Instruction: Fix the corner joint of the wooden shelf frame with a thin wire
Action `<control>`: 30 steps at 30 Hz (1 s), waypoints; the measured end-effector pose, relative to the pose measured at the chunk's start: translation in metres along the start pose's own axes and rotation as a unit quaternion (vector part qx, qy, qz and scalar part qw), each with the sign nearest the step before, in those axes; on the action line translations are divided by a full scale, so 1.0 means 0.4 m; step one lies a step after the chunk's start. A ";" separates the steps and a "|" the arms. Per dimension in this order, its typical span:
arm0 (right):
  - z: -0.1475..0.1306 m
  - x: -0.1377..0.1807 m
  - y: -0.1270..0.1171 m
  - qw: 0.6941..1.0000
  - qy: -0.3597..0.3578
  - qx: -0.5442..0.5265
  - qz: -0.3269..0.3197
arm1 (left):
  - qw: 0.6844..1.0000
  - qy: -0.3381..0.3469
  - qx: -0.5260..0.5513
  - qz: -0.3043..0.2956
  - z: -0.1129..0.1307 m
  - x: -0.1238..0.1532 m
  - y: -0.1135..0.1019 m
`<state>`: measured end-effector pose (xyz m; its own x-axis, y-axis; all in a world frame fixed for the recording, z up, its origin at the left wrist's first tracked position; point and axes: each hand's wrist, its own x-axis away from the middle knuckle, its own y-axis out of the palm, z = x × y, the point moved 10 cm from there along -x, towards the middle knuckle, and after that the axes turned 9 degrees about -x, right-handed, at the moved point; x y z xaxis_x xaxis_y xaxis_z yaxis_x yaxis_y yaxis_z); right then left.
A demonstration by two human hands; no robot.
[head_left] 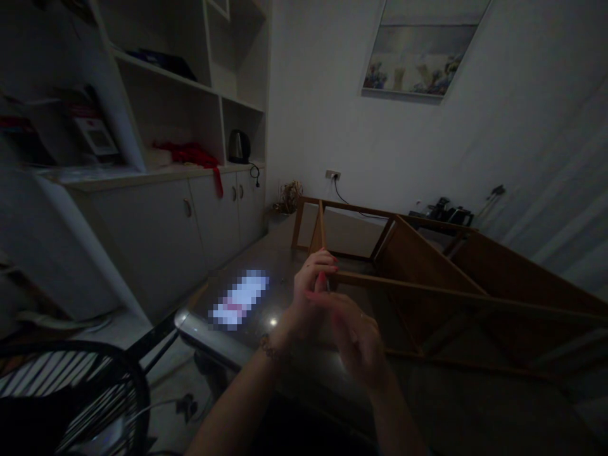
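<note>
A wooden shelf frame [427,285] lies on its side on a dark glossy table [266,259]. My left hand [311,278], with a bracelet at the wrist, has its fingers curled by the frame's front rail and seems to pinch a small thin object that I cannot make out. My right hand [356,332] is in front of it, blurred by motion, its fingers reaching toward the left hand; whether it holds anything is unclear.
A lit phone screen [240,299] lies on the table's left part. White cabinets [180,215] with shelves, a kettle [238,147] and red cloth stand at left. A black wire fan guard [66,392] is at lower left. A picture [418,57] hangs on the far wall.
</note>
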<state>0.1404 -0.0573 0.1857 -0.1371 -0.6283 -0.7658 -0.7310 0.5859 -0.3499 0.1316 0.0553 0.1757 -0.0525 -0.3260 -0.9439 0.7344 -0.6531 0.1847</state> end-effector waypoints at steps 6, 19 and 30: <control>0.010 0.007 0.003 1.000 0.004 0.002 -0.022 | 1.000 -0.005 0.008 0.011 -0.010 0.005 -0.001; -0.033 -0.009 -0.015 0.990 -0.052 0.121 0.043 | 1.000 0.020 -0.010 -0.010 0.007 0.000 0.001; -0.071 0.010 -0.009 0.953 -0.115 0.248 0.127 | 1.000 0.006 -0.002 0.002 -0.003 0.003 -0.004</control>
<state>0.1235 -0.0766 0.1992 -0.0753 -0.3382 -0.9381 -0.2802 0.9100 -0.3056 0.1310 0.0566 0.1739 -0.0418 -0.3198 -0.9466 0.7372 -0.6493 0.1868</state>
